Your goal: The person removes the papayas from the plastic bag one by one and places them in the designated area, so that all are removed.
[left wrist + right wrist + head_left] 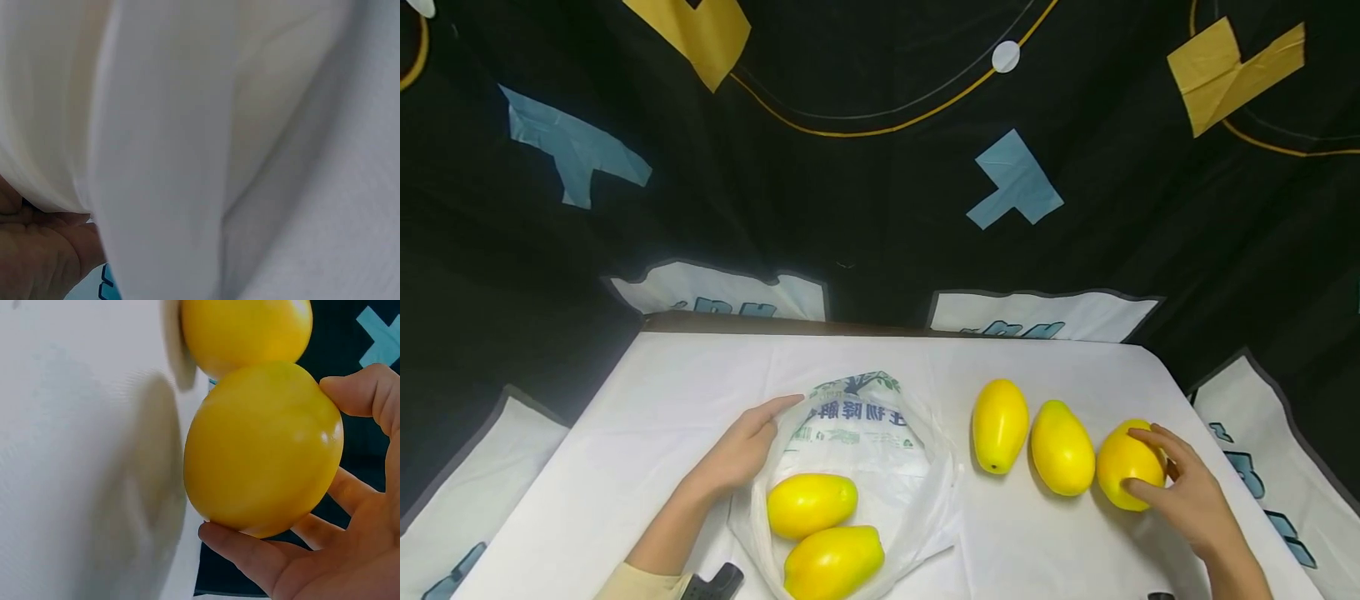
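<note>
My left hand holds the left side of the rim of a translucent white plastic bag, which gapes open on the table. In the left wrist view the bag fills most of the picture, and part of the left hand shows at its edge. Two yellow papayas lie inside, an upper papaya and a lower papaya. At the right, my right hand grips a papaya, thumb and fingers spread round it. The right wrist view shows this papaya between thumb and fingers.
Left of the gripped fruit lie two more papayas, a middle papaya and an upright-pointing papaya. A white cloth covers the table. Behind it hangs a black curtain with blue and gold shapes.
</note>
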Demonstrator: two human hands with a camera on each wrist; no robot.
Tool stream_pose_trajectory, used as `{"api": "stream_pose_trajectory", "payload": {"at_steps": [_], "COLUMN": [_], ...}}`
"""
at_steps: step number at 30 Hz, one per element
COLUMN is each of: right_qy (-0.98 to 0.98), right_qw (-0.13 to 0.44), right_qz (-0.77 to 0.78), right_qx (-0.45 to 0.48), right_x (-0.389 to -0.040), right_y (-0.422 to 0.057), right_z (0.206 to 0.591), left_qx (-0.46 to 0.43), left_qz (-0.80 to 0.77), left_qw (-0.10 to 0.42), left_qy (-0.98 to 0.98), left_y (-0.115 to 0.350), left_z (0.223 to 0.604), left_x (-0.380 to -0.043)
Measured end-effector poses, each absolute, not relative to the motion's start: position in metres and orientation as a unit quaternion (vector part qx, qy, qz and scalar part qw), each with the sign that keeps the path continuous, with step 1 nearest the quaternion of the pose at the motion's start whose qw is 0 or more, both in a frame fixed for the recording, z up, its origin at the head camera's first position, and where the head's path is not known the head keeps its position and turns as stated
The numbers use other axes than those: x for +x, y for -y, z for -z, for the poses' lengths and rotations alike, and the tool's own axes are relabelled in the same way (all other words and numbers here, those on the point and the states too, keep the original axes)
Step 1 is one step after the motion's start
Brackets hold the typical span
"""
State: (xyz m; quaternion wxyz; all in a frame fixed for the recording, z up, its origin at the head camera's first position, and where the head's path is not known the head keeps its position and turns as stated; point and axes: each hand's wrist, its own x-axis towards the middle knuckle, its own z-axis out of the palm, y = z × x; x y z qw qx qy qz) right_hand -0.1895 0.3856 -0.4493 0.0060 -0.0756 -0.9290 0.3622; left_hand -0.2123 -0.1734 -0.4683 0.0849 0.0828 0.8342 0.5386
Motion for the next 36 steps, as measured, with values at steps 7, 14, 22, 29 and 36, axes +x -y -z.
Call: {"api": "stream_pose_trajectory", "payload": {"at_steps": [7,14,22,29,36], "right_qy": [0.928,0.93,0.943,0.938,0.911], "right_qw": [-0.025,-0.045,-0.049,0.104,0.157], "right_qz": [-0.366,-0.361,-0.308,-0.263,-0.353], "right_qx": [-0.062,-0.054,-0.113,-0.199,-0.146], "right_x": [-0.192,-0.193,-0.197,-0.192,-0.187], "right_y": [-0.382,-0.38,-0.37,-0.35,-0.316], "right_z": [0.451,0.446,0.434,0.416,0.395], "left_qx": [0.081,0.087,0.086,0.089,0.09], "left_qz": [-0.535,-0.539,-0.544,-0.538,-0.538], "left_qw": [0.085,0.074,0.078,0.081,0.079], "left_qy": [-0.837,-0.834,-0.831,-0.835,-0.834], "left_y": [0.174,0.172,0.173,0.174,0.174], "left_z": [0.469,0.466,0.468,0.471,0.472], "left_x": [-0.213,-0.212,-0.211,-0.212,-0.213]}}
